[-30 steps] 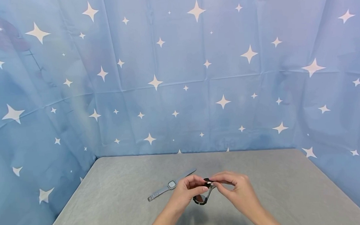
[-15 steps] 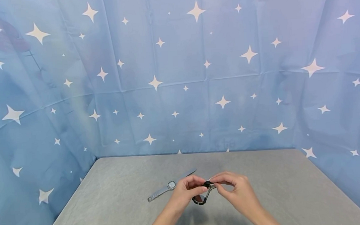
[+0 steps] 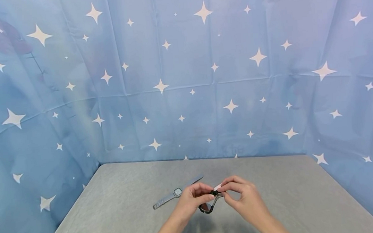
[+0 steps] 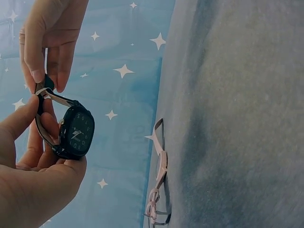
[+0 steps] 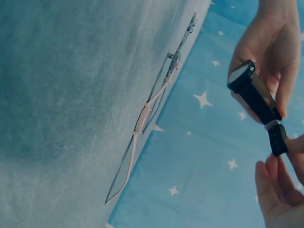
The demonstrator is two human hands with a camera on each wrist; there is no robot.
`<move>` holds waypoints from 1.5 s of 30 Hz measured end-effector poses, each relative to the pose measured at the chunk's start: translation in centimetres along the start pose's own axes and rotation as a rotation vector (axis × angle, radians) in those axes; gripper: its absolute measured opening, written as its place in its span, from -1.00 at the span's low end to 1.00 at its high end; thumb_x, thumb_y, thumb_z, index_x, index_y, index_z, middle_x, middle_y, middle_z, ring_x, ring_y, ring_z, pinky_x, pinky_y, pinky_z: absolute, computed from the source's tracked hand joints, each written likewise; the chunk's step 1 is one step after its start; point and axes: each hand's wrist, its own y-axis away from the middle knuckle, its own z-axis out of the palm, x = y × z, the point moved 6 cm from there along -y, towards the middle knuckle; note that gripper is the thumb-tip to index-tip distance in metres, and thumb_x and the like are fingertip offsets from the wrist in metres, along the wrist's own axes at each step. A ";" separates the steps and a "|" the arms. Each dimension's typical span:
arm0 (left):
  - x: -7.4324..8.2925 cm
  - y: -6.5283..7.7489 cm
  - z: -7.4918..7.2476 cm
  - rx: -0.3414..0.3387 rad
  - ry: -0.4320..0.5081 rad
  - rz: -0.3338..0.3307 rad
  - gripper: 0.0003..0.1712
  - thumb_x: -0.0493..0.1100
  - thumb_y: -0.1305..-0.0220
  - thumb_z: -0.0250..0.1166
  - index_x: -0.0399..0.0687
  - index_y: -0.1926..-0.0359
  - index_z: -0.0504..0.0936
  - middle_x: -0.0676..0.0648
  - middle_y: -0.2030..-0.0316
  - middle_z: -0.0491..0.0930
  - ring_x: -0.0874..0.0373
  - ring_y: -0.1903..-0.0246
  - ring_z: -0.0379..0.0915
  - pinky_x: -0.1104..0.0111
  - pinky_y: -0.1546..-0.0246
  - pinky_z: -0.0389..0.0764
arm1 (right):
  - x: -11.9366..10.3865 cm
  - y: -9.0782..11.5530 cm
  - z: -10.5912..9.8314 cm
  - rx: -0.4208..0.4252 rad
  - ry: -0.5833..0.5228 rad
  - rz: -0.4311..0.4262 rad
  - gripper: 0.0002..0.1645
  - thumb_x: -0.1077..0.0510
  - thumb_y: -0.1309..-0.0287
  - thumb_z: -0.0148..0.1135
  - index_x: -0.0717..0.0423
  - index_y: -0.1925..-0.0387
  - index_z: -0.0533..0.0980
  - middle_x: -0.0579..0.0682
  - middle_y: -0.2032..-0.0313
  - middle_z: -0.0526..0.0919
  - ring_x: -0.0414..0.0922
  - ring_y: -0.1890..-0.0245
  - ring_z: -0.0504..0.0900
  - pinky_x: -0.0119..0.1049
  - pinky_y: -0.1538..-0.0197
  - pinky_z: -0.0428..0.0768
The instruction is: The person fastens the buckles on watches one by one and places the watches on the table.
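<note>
A black wristwatch [image 3: 205, 208] with a square dial hangs above the table, its strap looped round. My left hand [image 3: 190, 198] pinches the strap near its buckle; in the left wrist view the watch case [image 4: 76, 133] is beside that hand's lower fingers. My right hand [image 3: 246, 197] pinches the strap's free end, which the right wrist view shows as a dark strap tip [image 5: 277, 141] past a keeper loop. A small pale patch [image 3: 217, 187] shows by the right fingertips; what it is I cannot tell.
Behind my left hand, a second watch [image 3: 178, 192] with a pale grey-blue strap lies stretched out on the grey table [image 3: 127, 181]. A blue curtain [image 3: 186, 106] with white stars stands round the back and sides of the table.
My right fingers have shifted and spread slightly at the strap end, and the pale patch now shows there. The black watch has tipped a little; my left hand stays nearly still.
</note>
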 end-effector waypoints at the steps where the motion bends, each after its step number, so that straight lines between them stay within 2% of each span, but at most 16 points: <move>1: 0.0 0.0 0.0 -0.001 -0.001 -0.001 -0.68 -0.23 -0.27 0.37 -0.32 0.01 0.64 0.09 0.31 0.71 0.24 0.38 0.55 0.41 0.42 0.63 | -0.1 0.0 0.0 0.007 0.010 -0.015 -0.60 0.45 0.17 0.49 -0.15 0.44 0.71 -0.33 0.31 0.63 -0.40 0.32 0.59 -0.42 0.27 0.67; 5: 0.0 0.1 0.0 -0.012 -0.009 0.000 -0.70 -0.22 -0.28 0.37 -0.29 0.02 0.65 0.09 0.31 0.70 0.25 0.39 0.54 0.42 0.44 0.61 | -0.2 0.1 0.1 0.010 0.021 -0.043 -0.60 0.45 0.20 0.52 -0.14 0.44 0.72 -0.34 0.33 0.58 -0.42 0.35 0.55 -0.46 0.32 0.60; 11: 0.1 0.4 0.4 -0.053 -0.030 0.023 -0.68 -0.22 -0.29 0.36 -0.34 0.00 0.64 0.09 0.27 0.73 0.29 0.38 0.54 0.47 0.45 0.57 | -0.6 0.3 0.4 -0.021 0.010 -0.073 -0.61 0.45 0.19 0.53 -0.13 0.44 0.72 -0.33 0.34 0.54 -0.38 0.36 0.56 -0.49 0.38 0.55; 16: 0.1 0.4 0.6 -0.044 -0.058 0.035 -0.69 -0.21 -0.28 0.37 -0.33 0.04 0.67 0.05 0.26 0.74 0.30 0.40 0.55 0.48 0.48 0.54 | -0.9 0.4 0.5 -0.027 -0.007 -0.102 -0.59 0.48 0.20 0.52 -0.10 0.41 0.74 -0.31 0.37 0.53 -0.32 0.39 0.56 -0.52 0.42 0.48; 19: 0.0 0.4 0.5 -0.033 -0.071 0.023 -0.71 -0.22 -0.27 0.38 -0.33 0.05 0.68 0.05 0.25 0.75 0.30 0.39 0.56 0.48 0.48 0.56 | -0.7 0.5 0.6 -0.061 -0.029 -0.077 -0.57 0.46 0.17 0.51 -0.12 0.33 0.74 -0.30 0.32 0.57 -0.31 0.35 0.59 -0.49 0.36 0.58; 22: -0.1 0.4 0.3 -0.033 -0.067 0.014 -0.70 -0.22 -0.27 0.37 -0.35 0.05 0.67 0.02 0.21 0.75 0.30 0.36 0.59 0.47 0.41 0.60 | -0.4 0.8 1.1 -0.159 -0.098 -0.007 -0.61 0.35 0.02 0.49 -0.12 0.17 0.70 -0.26 0.23 0.63 -0.29 0.28 0.66 -0.43 0.24 0.69; 26: 0.2 0.5 0.1 -0.056 -0.077 0.040 -0.65 -0.19 -0.30 0.36 -0.38 0.01 0.65 -0.07 0.12 0.75 0.31 0.26 0.63 0.44 0.25 0.64 | 0.0 1.0 1.6 -0.240 -0.178 0.062 -0.67 0.24 -0.13 0.43 -0.10 0.06 0.64 -0.18 0.16 0.67 -0.26 0.25 0.71 -0.43 0.17 0.71; 29: 0.5 0.6 0.1 -0.075 -0.110 0.071 -0.63 -0.16 -0.33 0.33 -0.35 -0.03 0.65 -0.17 0.04 0.72 0.30 0.19 0.64 0.46 0.17 0.63 | 0.0 0.9 1.5 -0.181 -0.174 0.037 -0.66 0.29 -0.08 0.44 -0.07 0.11 0.64 -0.19 0.20 0.69 -0.27 0.27 0.71 -0.43 0.17 0.71; 32: 0.8 0.8 0.3 -0.080 -0.140 0.102 -0.63 -0.14 -0.37 0.29 -0.29 -0.09 0.65 -0.24 -0.05 0.68 0.18 0.08 0.66 0.48 0.13 0.64 | -0.2 0.8 1.1 -0.083 -0.132 -0.019 -0.60 0.39 0.04 0.48 -0.07 0.18 0.65 -0.23 0.25 0.70 -0.33 0.30 0.69 -0.44 0.23 0.70; 34: 1.2 0.9 0.5 -0.056 -0.174 0.135 -0.63 -0.13 -0.37 0.29 -0.25 -0.10 0.64 -0.25 -0.09 0.64 0.09 -0.01 0.64 0.45 0.04 0.64 | -0.4 0.7 0.9 -0.026 -0.090 -0.054 -0.58 0.41 0.11 0.51 -0.06 0.22 0.65 -0.26 0.28 0.69 -0.37 0.33 0.66 -0.46 0.27 0.68; 36: 1.6 1.1 0.6 0.000 -0.251 0.179 -0.66 -0.10 -0.36 0.31 -0.17 -0.07 0.66 -0.23 -0.07 0.62 0.04 -0.01 0.61 0.41 0.00 0.64 | -0.4 0.7 0.7 0.012 -0.053 -0.066 -0.56 0.43 0.15 0.53 -0.07 0.25 0.65 -0.29 0.29 0.69 -0.40 0.34 0.63 -0.50 0.29 0.65; 41: 2.7 1.7 0.7 0.188 -0.503 0.269 -0.84 -0.07 -0.23 0.42 0.04 0.18 0.71 -0.07 0.18 0.57 0.29 0.26 0.48 0.45 0.22 0.61 | -0.7 0.7 0.5 0.057 0.007 -0.084 -0.55 0.43 0.18 0.54 -0.09 0.28 0.64 -0.30 0.30 0.68 -0.39 0.34 0.64 -0.62 0.23 0.59; 45: 3.3 1.9 1.2 0.260 -0.637 0.318 -0.91 -0.11 -0.19 0.45 0.10 0.26 0.73 0.06 0.30 0.62 0.42 0.37 0.50 0.53 0.34 0.59 | -1.1 0.7 0.3 0.088 0.044 -0.137 -0.54 0.45 0.21 0.55 -0.06 0.27 0.64 -0.29 0.30 0.68 -0.37 0.34 0.64 -0.70 0.19 0.54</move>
